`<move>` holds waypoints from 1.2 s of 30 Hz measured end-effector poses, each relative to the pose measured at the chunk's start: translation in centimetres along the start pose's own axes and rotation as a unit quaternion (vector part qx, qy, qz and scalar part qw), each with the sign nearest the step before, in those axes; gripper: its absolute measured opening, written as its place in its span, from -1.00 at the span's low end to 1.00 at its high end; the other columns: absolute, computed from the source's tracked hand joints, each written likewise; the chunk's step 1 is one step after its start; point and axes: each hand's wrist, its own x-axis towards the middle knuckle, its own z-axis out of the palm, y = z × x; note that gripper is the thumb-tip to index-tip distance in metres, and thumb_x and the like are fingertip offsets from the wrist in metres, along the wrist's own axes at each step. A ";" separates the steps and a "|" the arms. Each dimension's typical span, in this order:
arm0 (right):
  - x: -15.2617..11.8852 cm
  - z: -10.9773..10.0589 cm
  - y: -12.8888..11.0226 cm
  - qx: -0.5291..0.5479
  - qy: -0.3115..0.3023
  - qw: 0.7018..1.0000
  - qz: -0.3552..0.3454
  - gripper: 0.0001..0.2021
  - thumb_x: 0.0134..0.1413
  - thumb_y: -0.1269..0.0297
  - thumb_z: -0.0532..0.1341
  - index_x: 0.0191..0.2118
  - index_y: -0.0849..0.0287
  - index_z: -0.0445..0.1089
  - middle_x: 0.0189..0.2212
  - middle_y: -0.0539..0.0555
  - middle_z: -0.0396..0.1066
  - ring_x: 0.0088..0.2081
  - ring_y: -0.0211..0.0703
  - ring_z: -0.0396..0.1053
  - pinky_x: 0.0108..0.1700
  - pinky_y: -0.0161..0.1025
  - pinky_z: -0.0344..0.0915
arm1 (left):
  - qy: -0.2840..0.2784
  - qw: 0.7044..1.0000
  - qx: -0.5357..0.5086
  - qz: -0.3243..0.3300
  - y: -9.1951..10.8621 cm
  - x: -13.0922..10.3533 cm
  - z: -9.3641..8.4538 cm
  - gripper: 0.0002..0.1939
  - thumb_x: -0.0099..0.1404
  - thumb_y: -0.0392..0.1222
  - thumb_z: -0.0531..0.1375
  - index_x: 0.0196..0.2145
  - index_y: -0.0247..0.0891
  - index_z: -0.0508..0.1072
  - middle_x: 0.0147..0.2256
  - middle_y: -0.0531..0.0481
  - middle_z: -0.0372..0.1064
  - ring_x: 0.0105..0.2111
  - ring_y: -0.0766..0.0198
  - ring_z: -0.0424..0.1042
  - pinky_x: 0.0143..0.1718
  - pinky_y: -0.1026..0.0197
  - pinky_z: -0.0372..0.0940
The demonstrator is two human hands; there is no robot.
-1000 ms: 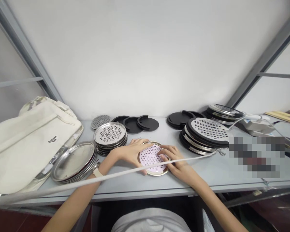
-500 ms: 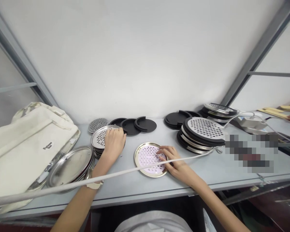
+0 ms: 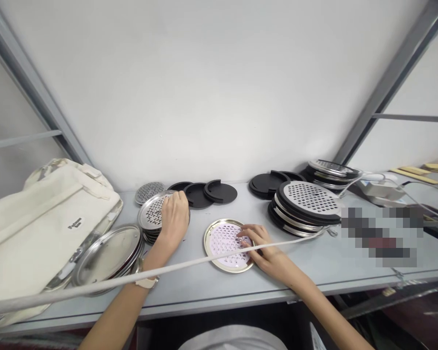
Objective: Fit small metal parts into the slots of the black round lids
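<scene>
Left hand lies flat, fingers spread, atop the stack of perforated steel discs toward the bench's back edge, gripping nothing visibly. Right hand, open, presses its fingertips on the lone perforated disc, just right of that stack and nearer the front edge.

Head camera — looks forward, down, close over shelf.

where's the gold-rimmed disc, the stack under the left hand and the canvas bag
gold-rimmed disc (image 3: 224, 241): head view, its perforated centre
stack (image 3: 150, 214): head view, top disc's bare left part
canvas bag (image 3: 40, 218): head view, its front panel
</scene>
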 end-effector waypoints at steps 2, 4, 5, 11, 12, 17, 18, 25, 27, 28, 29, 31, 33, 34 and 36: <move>0.0 0.0 0.0 0.001 -0.001 1.000 0.001 -0.76 0.19 0.43 0.02 -0.06 0.06 0.26 -0.05 0.12 0.22 0.07 -0.09 0.14 0.12 -0.09 0.16 | 0.005 1.000 -0.011 -0.026 0.2 0.0 0.0 -0.76 0.34 -0.31 -0.12 -0.25 -0.37 0.33 -0.30 -0.25 0.32 -0.25 0.02 0.33 -0.18 0.06 0.15; 0.0 0.0 0.1 0.001 -0.001 1.000 0.000 -0.76 0.20 0.42 0.02 -0.06 0.06 0.26 -0.05 0.12 0.22 0.08 -0.09 0.13 0.12 -0.09 0.16 | -0.009 0.999 -0.018 -0.036 0.3 -0.1 0.0 -0.77 0.34 -0.31 -0.11 -0.23 -0.37 0.32 -0.29 -0.24 0.31 -0.28 0.05 0.34 -0.22 0.09 0.17; 0.0 0.0 0.1 0.001 0.000 1.000 -0.001 -0.76 0.20 0.41 0.01 -0.06 0.06 0.26 -0.04 0.12 0.22 0.08 -0.09 0.13 0.12 -0.09 0.16 | -0.016 0.999 -0.016 -0.037 0.3 -0.1 0.0 -0.78 0.34 -0.31 -0.11 -0.21 -0.36 0.30 -0.27 -0.24 0.30 -0.30 0.07 0.35 -0.26 0.11 0.19; 0.0 0.0 0.0 -0.001 -0.001 1.000 -0.001 -0.77 0.20 0.40 0.01 -0.06 0.06 0.27 -0.05 0.12 0.23 0.05 -0.08 0.15 0.10 -0.07 0.18 | -0.038 0.998 0.019 -0.045 -0.1 0.0 0.5 -0.80 0.32 -0.24 -0.06 -0.26 -0.37 0.32 -0.34 -0.20 0.37 -0.31 0.06 0.39 -0.26 0.10 0.18; 0.0 0.0 -0.1 0.000 -0.002 1.000 0.000 -0.77 0.20 0.40 0.01 -0.06 0.05 0.27 -0.05 0.12 0.23 0.05 -0.08 0.16 0.10 -0.07 0.18 | -0.044 0.998 0.017 -0.037 -0.2 0.0 0.6 -0.79 0.32 -0.24 -0.06 -0.29 -0.36 0.33 -0.37 -0.20 0.38 -0.31 0.04 0.39 -0.23 0.08 0.17; 0.1 -0.2 -0.2 0.000 0.001 1.000 -0.003 -0.77 0.22 0.37 0.00 -0.04 0.05 0.25 -0.06 0.13 0.25 0.03 -0.05 0.17 0.08 -0.03 0.19 | -0.033 0.999 0.014 -0.013 -0.5 0.0 0.7 -0.72 0.33 -0.26 -0.11 -0.33 -0.35 0.36 -0.40 -0.23 0.41 -0.34 0.01 0.39 -0.24 0.05 0.12; 0.1 -0.2 -0.3 0.000 0.003 1.000 -0.003 -0.77 0.23 0.36 0.00 -0.04 0.05 0.25 -0.07 0.14 0.25 0.02 -0.05 0.18 0.07 -0.03 0.20 | -0.029 0.999 0.012 -0.013 -0.5 0.1 0.6 -0.72 0.33 -0.27 -0.12 -0.33 -0.35 0.36 -0.40 -0.24 0.41 -0.34 0.02 0.39 -0.24 0.05 0.11; 0.1 -0.1 -0.1 0.006 0.005 1.000 0.004 -0.78 0.23 0.37 0.00 -0.05 0.06 0.25 -0.07 0.13 0.24 0.03 -0.06 0.17 0.08 -0.06 0.18 | 0.022 0.999 0.017 -0.019 -0.5 0.3 -0.7 -0.73 0.35 -0.31 -0.14 -0.28 -0.35 0.33 -0.35 -0.22 0.35 -0.28 0.01 0.33 -0.19 0.04 0.07; 0.0 -0.1 -0.1 0.006 0.004 1.000 0.006 -0.79 0.22 0.37 0.00 -0.06 0.06 0.25 -0.07 0.12 0.24 0.03 -0.07 0.16 0.08 -0.07 0.18 | 0.025 0.999 0.018 -0.016 -0.5 0.3 -0.9 -0.74 0.35 -0.32 -0.15 -0.28 -0.34 0.32 -0.35 -0.20 0.33 -0.28 0.02 0.32 -0.19 0.05 0.06; 0.0 -0.1 -0.1 0.006 0.003 1.000 0.006 -0.79 0.22 0.37 0.00 -0.06 0.07 0.25 -0.08 0.12 0.24 0.03 -0.07 0.16 0.08 -0.07 0.18 | 0.025 0.999 0.017 -0.013 -0.5 0.3 -1.0 -0.74 0.35 -0.32 -0.15 -0.28 -0.34 0.32 -0.35 -0.20 0.32 -0.28 0.03 0.31 -0.19 0.05 0.06; 0.0 -0.1 -0.1 0.007 0.001 1.000 0.007 -0.79 0.22 0.37 0.00 -0.06 0.07 0.24 -0.08 0.12 0.24 0.03 -0.07 0.16 0.08 -0.07 0.18 | 0.026 0.999 0.017 -0.011 -0.4 0.3 -1.1 -0.75 0.35 -0.33 -0.14 -0.28 -0.34 0.32 -0.34 -0.20 0.32 -0.27 0.03 0.30 -0.19 0.05 0.06; 0.1 -0.1 -0.1 0.008 0.001 1.000 0.007 -0.79 0.23 0.37 0.00 -0.06 0.07 0.24 -0.08 0.12 0.24 0.02 -0.08 0.16 0.08 -0.07 0.17 | 0.035 0.999 0.016 -0.011 -0.5 0.4 -1.4 -0.75 0.34 -0.34 -0.14 -0.26 -0.33 0.32 -0.33 -0.20 0.31 -0.26 0.02 0.28 -0.19 0.04 0.06; 0.1 -0.1 -0.1 0.008 0.002 1.000 0.005 -0.79 0.22 0.38 0.00 -0.06 0.07 0.24 -0.08 0.12 0.24 0.02 -0.07 0.16 0.08 -0.06 0.18 | 0.055 0.998 0.016 -0.020 -0.5 0.5 -1.8 -0.74 0.34 -0.34 -0.15 -0.23 -0.33 0.31 -0.30 -0.22 0.30 -0.23 0.01 0.27 -0.19 0.04 0.07; 0.1 -0.1 -0.1 0.008 0.002 1.000 0.004 -0.78 0.22 0.39 0.00 -0.06 0.06 0.24 -0.08 0.13 0.24 0.02 -0.07 0.17 0.08 -0.06 0.18 | 0.068 0.997 0.016 -0.028 -0.6 0.6 -2.0 -0.73 0.35 -0.33 -0.16 -0.22 -0.33 0.31 -0.29 -0.22 0.30 -0.23 0.00 0.26 -0.19 0.04 0.07; 0.1 -0.1 -0.1 0.008 0.001 1.000 0.004 -0.77 0.21 0.41 0.00 -0.05 0.06 0.24 -0.07 0.13 0.24 0.02 -0.06 0.16 0.08 -0.06 0.18 | 0.097 0.994 0.014 -0.049 -0.8 0.8 -2.5 -0.72 0.38 -0.29 -0.18 -0.23 -0.32 0.31 -0.30 -0.22 0.29 -0.23 0.00 0.25 -0.20 0.03 0.07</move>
